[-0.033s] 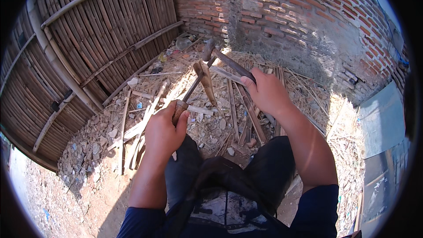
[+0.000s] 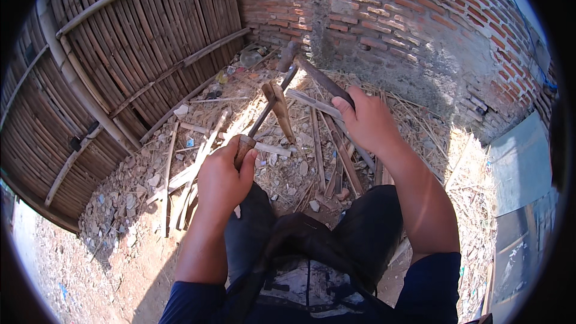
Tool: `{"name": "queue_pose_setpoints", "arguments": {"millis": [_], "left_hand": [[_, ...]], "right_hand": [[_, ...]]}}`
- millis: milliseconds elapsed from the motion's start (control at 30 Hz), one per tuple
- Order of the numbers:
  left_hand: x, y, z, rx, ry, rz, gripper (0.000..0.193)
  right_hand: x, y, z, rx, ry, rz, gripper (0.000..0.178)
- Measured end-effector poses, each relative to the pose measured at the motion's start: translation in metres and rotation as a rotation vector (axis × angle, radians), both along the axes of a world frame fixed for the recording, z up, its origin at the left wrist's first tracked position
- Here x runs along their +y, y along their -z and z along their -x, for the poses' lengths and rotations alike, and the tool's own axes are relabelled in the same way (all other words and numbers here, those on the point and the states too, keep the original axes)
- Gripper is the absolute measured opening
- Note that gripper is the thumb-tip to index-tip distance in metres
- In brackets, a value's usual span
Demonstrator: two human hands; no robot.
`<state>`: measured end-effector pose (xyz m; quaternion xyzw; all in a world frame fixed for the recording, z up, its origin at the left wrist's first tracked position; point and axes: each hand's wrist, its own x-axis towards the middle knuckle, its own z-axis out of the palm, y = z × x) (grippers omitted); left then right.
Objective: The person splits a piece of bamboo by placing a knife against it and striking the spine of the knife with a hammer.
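My left hand (image 2: 227, 171) is closed round the wooden handle of a machete (image 2: 264, 117), whose dark, narrow blade slants up and away. A split piece of wood (image 2: 282, 117) stands across the middle of the blade, which appears lodged in it. My right hand (image 2: 373, 123) grips the dark handle of a hammer (image 2: 324, 80). The hammer's head (image 2: 289, 57) is just above the far end of the blade; I cannot tell whether the two touch.
Wooden slats (image 2: 345, 156) and straw lie over rubble between my legs and the brick wall (image 2: 390, 21). A bamboo fence (image 2: 144, 42) rises on the left, with stones (image 2: 123, 207) along its foot. Grey sheets (image 2: 519, 165) stand at the right.
My right hand has moved slightly up and to the right, lifting the hammer's head a little from the blade. The left hand, machete and wood stay about where they were.
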<state>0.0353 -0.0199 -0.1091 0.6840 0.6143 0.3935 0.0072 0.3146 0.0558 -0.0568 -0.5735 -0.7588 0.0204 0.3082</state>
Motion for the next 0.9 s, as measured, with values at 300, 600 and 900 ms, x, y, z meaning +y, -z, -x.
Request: {"name": "queue_pose_setpoints", "arguments": {"millis": [300,600,900], "left_hand": [[0.005,-0.001,-0.004,0.061,-0.039,-0.006,0.045],[0.022,0.008,0.007,-0.162,-0.046,0.064,0.050],[0.130,-0.053,0.017,0.052,-0.120,0.049,0.053]], "right_hand": [[0.002,0.033,-0.010,0.003,0.028,-0.011,0.040],[0.036,0.120,-0.038,0.631,0.022,0.037,0.043],[0.047,0.164,-0.084,0.752,0.324,0.167,0.043]]}}
